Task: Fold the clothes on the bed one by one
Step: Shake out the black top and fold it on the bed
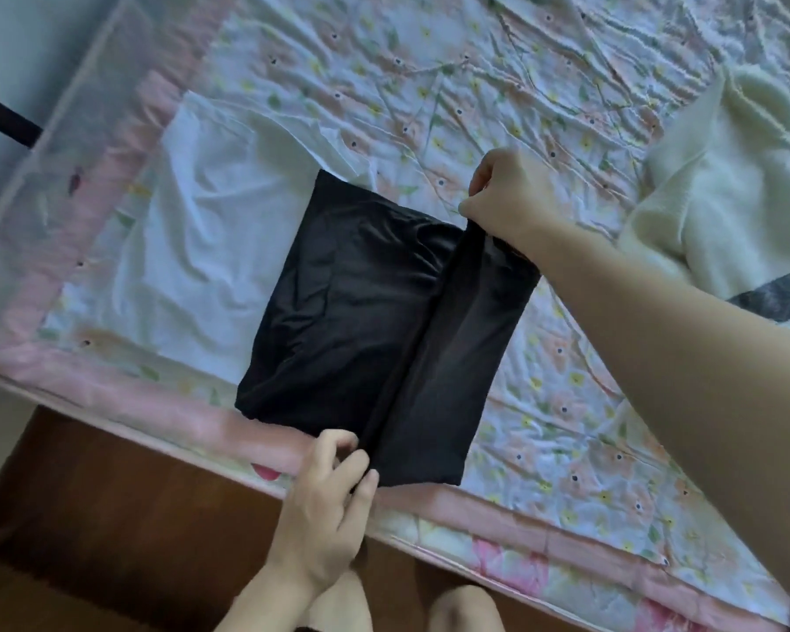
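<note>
A black garment (338, 312), folded into a rough rectangle, lies near the front edge of the bed. A raised fold runs along its right part from near to far. My left hand (329, 499) pinches the near end of that fold at the bed's edge. My right hand (507, 198) pinches the far end of the same fold, lifting it slightly off the quilt. The garment's left part rests partly on a white cloth (192, 248) spread flat beneath it.
A cream fluffy garment (721, 184) lies crumpled at the right of the flowered quilt (429, 84). A grey patterned piece (785, 303) shows beside my right arm. Mesh netting (65, 130) stands at the bed's left. Wooden floor (110, 517) and my knees are below.
</note>
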